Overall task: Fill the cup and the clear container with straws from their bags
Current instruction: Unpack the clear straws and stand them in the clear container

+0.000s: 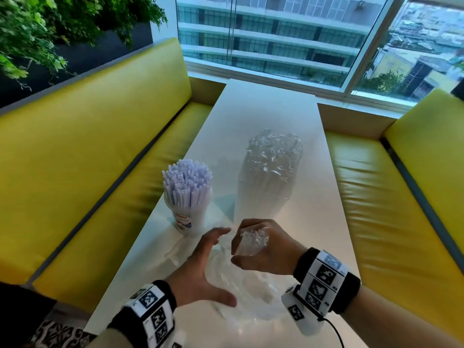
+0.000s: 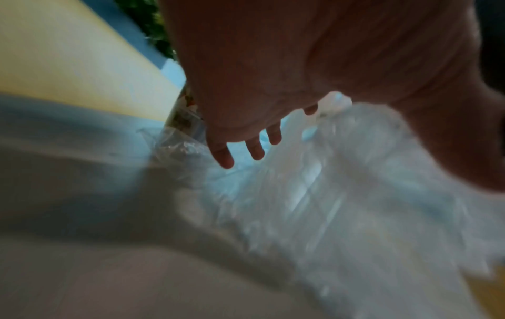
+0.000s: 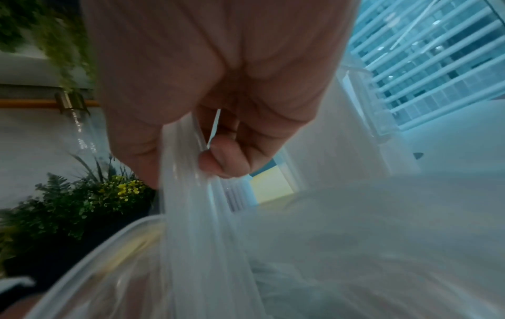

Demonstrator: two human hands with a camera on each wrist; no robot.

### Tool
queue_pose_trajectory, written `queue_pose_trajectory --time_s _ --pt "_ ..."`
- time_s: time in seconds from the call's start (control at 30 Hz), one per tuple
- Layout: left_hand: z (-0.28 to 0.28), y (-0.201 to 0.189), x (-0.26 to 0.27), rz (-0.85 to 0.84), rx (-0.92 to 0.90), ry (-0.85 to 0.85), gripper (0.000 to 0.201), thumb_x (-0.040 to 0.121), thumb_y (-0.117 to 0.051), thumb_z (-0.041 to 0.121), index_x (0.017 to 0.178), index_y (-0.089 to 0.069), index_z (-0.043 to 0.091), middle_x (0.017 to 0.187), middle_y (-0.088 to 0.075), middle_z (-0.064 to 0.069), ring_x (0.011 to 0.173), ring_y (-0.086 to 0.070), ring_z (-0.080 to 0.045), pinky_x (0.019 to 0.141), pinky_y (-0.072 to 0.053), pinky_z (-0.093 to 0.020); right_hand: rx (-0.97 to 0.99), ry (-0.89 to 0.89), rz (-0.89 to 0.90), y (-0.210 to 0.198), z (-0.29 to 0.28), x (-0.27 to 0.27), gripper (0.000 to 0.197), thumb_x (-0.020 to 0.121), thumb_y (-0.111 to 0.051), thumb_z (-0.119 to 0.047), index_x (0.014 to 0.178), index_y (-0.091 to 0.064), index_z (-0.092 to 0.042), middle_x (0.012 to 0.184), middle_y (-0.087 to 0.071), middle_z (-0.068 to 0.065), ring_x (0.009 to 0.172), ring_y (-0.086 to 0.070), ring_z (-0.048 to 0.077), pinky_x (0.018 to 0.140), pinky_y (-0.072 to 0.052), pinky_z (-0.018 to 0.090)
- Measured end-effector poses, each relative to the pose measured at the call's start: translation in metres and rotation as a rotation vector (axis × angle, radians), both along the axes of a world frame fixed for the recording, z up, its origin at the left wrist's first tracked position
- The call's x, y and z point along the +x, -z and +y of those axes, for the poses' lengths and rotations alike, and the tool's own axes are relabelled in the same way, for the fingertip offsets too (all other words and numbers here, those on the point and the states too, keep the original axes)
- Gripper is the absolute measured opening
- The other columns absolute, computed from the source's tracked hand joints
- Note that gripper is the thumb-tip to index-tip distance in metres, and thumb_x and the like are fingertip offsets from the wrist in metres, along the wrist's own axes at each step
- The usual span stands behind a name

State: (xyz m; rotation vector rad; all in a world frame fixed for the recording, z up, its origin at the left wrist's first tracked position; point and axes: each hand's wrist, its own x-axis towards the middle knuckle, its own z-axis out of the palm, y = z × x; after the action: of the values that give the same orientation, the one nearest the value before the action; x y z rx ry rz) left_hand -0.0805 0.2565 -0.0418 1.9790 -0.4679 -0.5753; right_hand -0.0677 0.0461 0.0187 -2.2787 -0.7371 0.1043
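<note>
Our right hand (image 1: 261, 247) has a curled grip on the crumpled clear bag (image 1: 252, 241) above the worktop (image 1: 313, 222); left hand (image 1: 200, 270), fingers spread, holds nothing, just beside it. Cup (image 1: 187, 217) w/ straws near.

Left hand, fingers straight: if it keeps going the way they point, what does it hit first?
Probably the clear plastic bag bunched in the right hand: the left hand has its fingertips aimed at it, almost touching. The cup of straws sits left of that line. Depth is uncertain.
</note>
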Motion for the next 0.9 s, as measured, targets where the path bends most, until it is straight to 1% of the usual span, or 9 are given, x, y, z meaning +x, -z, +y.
queue_pose_trajectory --time_s 0.13,0.23,0.37,0.47,0.6,0.67,0.77,0.83,0.9 --pt "0.001 0.012 -0.014 -0.055 0.243 0.063 0.126 0.057 -0.089 0.045 0.124 0.013 0.076 0.148 -0.022 0.016 0.136 -0.024 -0.009 0.119 -0.025 -0.040 0.043 0.095 0.034 0.002 -0.010 0.001 0.011 0.074 -0.078 -0.027 0.081 -0.073 -0.020 0.081 -0.064 -0.001 0.072 -0.064 0.013 0.070 -0.054 0.037" --pt "-0.011 0.012 -0.015 -0.117 0.043 -0.131 0.113 0.073 -0.084 0.021 0.126 0.000 0.076 0.142 -0.046 -0.003 0.129 -0.047 -0.015 0.110 -0.040 -0.035 0.042 0.084 0.059 -0.013 -0.015 0.005 0.008 0.076 -0.080 -0.025 0.080 -0.074 -0.021 0.082 -0.070 -0.001 0.075 -0.066 0.013 0.083 -0.052 0.034" --pt "-0.013 0.003 -0.010 -0.340 -0.076 -0.211 0.088 0.082 -0.074 0.004 0.106 -0.022 0.071 0.104 -0.057 0.016 0.089 -0.063 0.005 0.083 -0.048 -0.008 0.135 0.071 -0.030 -0.048 -0.031 0.014 0.010 0.077 -0.083 -0.016 0.076 -0.074 -0.010 0.081 -0.074 -0.005 0.075 -0.069 0.012 0.095 -0.044 0.021" --pt "-0.007 0.004 0.001 -0.500 -0.046 -0.249 0.072 0.087 -0.063 -0.005 0.095 -0.034 0.061 0.091 -0.047 0.017 0.066 -0.057 -0.002 0.061 -0.046 -0.012 0.143 0.144 -0.136 -0.063 -0.045 0.023 0.013 0.076 -0.082 -0.018 0.073 -0.073 -0.009 0.080 -0.074 -0.007 0.076 -0.069 0.009 0.102 -0.037 0.018" --pt "-0.010 0.015 0.009 -0.581 0.193 -0.162 0.040 0.086 -0.057 -0.004 0.091 -0.051 0.035 0.116 -0.041 0.001 0.103 -0.053 -0.018 0.088 -0.041 -0.016 0.121 0.286 -0.120 -0.065 -0.054 0.026 0.010 0.073 -0.083 -0.016 0.073 -0.074 -0.012 0.080 -0.072 -0.013 0.083 -0.065 0.007 0.084 -0.042 0.014" --pt "-0.015 0.018 0.007 -0.458 0.248 -0.151 0.020 0.090 -0.061 0.023 0.100 -0.052 0.038 0.129 -0.035 0.001 0.120 -0.049 -0.018 0.096 -0.040 -0.018 0.127 0.295 -0.128 -0.062 -0.053 0.024 0.010 0.073 -0.084 -0.013 0.074 -0.074 -0.011 0.079 -0.071 -0.017 0.083 -0.065 0.005 0.083 -0.042 0.014" --pt "-0.020 0.022 0.006 -0.305 0.502 -0.111 0.051 0.078 -0.053 0.071 0.119 -0.045 0.040 0.141 -0.024 0.000 0.131 -0.039 -0.023 0.105 -0.041 -0.035 0.198 0.314 -0.177 -0.063 -0.052 0.021 0.010 0.074 -0.081 -0.019 0.075 -0.074 -0.012 0.080 -0.071 -0.020 0.082 -0.065 0.004 0.092 -0.043 0.019" --pt "-0.023 0.023 0.008 -0.365 0.808 -0.078 0.069 0.076 -0.052 0.074 0.135 -0.037 0.041 0.155 -0.009 -0.004 0.141 -0.022 -0.030 0.112 -0.025 -0.049 0.231 0.316 -0.193 -0.063 -0.049 0.017 0.010 0.074 -0.080 -0.021 0.075 -0.074 -0.013 0.082 -0.073 -0.012 0.083 -0.065 0.007 0.092 -0.045 0.025" --pt "-0.028 0.024 0.007 -0.448 0.917 -0.102 0.072 0.078 -0.056 0.068 0.140 -0.033 0.040 0.160 0.002 -0.007 0.145 -0.007 -0.033 0.109 -0.014 -0.058 0.215 0.269 -0.200 -0.057 -0.045 0.013 0.011 0.076 -0.080 -0.020 0.073 -0.073 -0.012 0.080 -0.072 -0.010 0.079 -0.066 0.009 0.086 -0.048 0.028"
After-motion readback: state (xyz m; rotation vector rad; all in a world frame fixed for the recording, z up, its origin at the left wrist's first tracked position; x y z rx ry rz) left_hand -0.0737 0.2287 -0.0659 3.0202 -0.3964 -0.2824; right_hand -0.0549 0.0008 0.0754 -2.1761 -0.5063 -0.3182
